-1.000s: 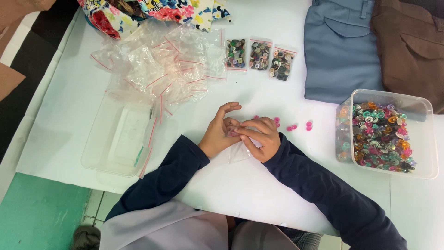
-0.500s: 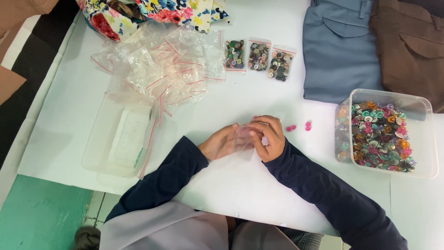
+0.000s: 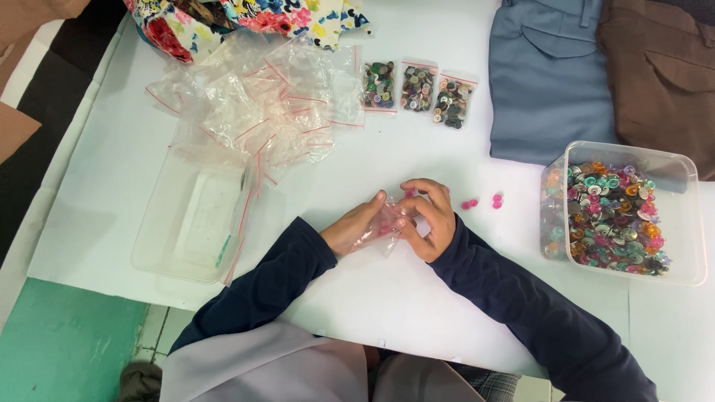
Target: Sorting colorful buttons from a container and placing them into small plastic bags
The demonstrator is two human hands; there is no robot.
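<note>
on the white table (image 3: 417, 305) a small clear bag (image 3: 381, 225) is pinched open at centre between the left hand (image 3: 356, 227) and right hand (image 3: 430, 219), so pink buttons (image 3: 482, 202) lying just right can be reached.

Your white table (image 3: 417, 313) carries empty zip bags (image 3: 253, 104) upper left and three filled button bags (image 3: 417, 88) at top. A clear tub of buttons (image 3: 633, 212) sits right, folded blue cloth (image 3: 544, 74) above it.

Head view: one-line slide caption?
Both hands, left hand and right hand, hold a small clear bag of pink buttons beside a tub of mixed buttons.
</note>
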